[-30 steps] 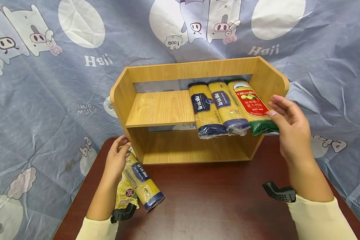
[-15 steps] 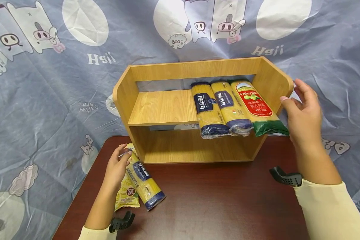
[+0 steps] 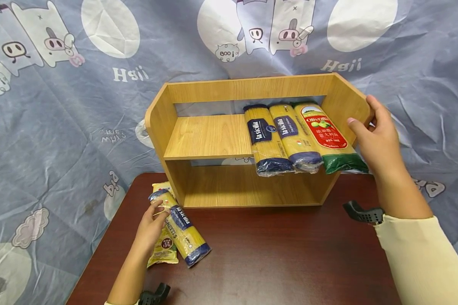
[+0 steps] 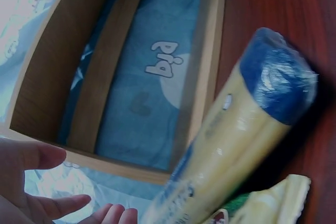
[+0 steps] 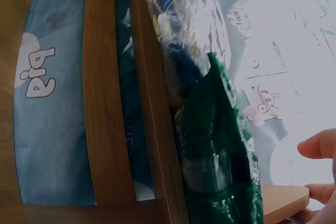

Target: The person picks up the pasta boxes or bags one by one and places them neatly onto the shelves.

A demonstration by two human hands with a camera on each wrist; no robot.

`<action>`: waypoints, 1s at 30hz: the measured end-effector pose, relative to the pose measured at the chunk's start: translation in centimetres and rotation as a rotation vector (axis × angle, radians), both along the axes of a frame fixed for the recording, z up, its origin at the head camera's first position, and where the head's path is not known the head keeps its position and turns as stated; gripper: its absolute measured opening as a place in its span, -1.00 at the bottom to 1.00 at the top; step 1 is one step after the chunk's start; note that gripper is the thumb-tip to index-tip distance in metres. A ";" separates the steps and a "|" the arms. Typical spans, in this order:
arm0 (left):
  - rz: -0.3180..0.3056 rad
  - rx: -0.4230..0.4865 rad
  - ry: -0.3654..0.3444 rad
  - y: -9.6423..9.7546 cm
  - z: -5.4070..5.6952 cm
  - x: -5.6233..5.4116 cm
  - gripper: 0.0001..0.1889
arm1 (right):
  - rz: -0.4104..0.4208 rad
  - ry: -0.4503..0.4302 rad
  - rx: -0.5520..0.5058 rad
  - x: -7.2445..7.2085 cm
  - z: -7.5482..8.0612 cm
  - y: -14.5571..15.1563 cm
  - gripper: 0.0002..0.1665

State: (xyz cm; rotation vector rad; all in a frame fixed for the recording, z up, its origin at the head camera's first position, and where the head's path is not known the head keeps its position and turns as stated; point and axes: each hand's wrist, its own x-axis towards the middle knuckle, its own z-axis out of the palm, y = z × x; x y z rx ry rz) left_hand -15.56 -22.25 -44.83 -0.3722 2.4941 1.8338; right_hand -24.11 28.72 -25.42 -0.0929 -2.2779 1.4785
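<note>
My left hand (image 3: 151, 228) hovers beside and over a blue-ended pack of spaghetti (image 3: 188, 237) on the table, thumb and fingers spread. In the left wrist view the spaghetti pack (image 4: 226, 129) lies apart from the fingertips. At the wooden shelf (image 3: 208, 135), my right hand (image 3: 383, 146) has its fingers at the front edge of the right side panel. Its thumb stands away from the panel in the right wrist view. Right beside this hand, a green-ended pasta bag (image 3: 330, 135) with a red label lies on the upper board, its end (image 5: 215, 156) jutting past the front edge.
Two more spaghetti packs, one on the left (image 3: 267, 140) and one in the middle (image 3: 295, 137), lie alongside the green-ended bag and overhang the board. A yellow bag (image 3: 163, 250) lies partly under the table's spaghetti pack. Patterned cloth (image 3: 80, 127) hangs behind the dark red table (image 3: 275, 258).
My right hand has moved right, then back to the side panel's edge. The green-ended bag's front end has shifted right. My left hand has drawn lower, toward me.
</note>
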 end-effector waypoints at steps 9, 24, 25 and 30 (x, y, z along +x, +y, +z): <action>0.025 -0.167 -0.042 0.4 -2.0 1.4 -0.30 | -0.082 -0.020 0.270 -0.7 -0.6 1.0 -0.19; -0.008 -0.511 -0.058 0.3 -4.6 1.1 -0.15 | -0.065 0.076 0.522 -0.5 -1.7 2.2 -0.09; -0.007 -0.519 -0.053 0.3 -4.6 1.0 -0.14 | -0.069 0.078 0.521 -0.5 -1.8 2.2 -0.10; 0.020 -0.544 -0.037 0.4 -4.9 0.5 -0.24 | -0.072 0.077 0.519 -0.6 -2.1 2.4 -0.12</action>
